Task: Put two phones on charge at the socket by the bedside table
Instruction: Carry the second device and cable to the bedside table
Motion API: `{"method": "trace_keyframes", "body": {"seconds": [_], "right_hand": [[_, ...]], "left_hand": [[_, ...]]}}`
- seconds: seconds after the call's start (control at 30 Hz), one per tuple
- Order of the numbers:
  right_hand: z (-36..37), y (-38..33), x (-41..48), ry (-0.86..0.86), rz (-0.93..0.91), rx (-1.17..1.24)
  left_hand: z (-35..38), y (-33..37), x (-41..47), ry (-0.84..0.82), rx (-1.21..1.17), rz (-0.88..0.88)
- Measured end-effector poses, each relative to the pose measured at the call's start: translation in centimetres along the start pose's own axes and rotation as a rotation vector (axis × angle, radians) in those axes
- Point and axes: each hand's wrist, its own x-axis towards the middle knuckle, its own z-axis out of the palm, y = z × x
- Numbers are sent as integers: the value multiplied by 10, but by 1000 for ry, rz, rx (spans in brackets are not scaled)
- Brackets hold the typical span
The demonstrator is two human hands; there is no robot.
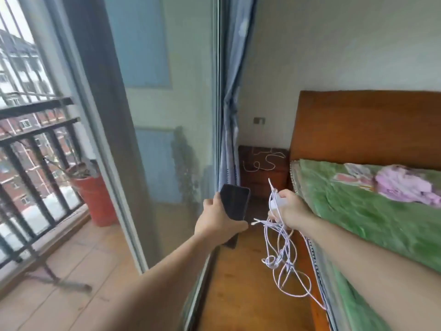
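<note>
Black and glassy, a flat phone with rounded corners sits in the left hand, grip curled round its edges. A second dark slab juts out below the palm. The right hand has its grip closed on a white charger block and thin white cables dangling in tangled loops. Ahead, under a wall socket, the dark wooden bedside tabletop carries another loose cable. A fleecy green blanket covers the bed. On the balcony, a red pot holds a plant.

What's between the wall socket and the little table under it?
Only bare wall separates the socket and the bedside table, shown in the head view.
</note>
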Motion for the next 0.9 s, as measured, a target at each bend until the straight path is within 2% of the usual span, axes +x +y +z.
{"method": "trace_keyframes", "body": {"seconds": [0.17,0.33,0.6,0.73,0.83,0.9], "right_hand": [[-23,-30,85,165,-17,-74],[-41,-37,165,223,6,-107],[-70,-3,351,202,13,-57],[-98,9,456,123,22,-81],[-119,0,521,191,41,19],[-134,-15,554,224,35,-17]], "left_hand": [[9,26,106,-61,-55,64],[31,58,197,-97,-81,64],[99,112,352,-95,-63,84],[128,150,436,-78,-48,35],[145,174,491,-76,-57,10],[155,186,525,-73,-63,0]]}}
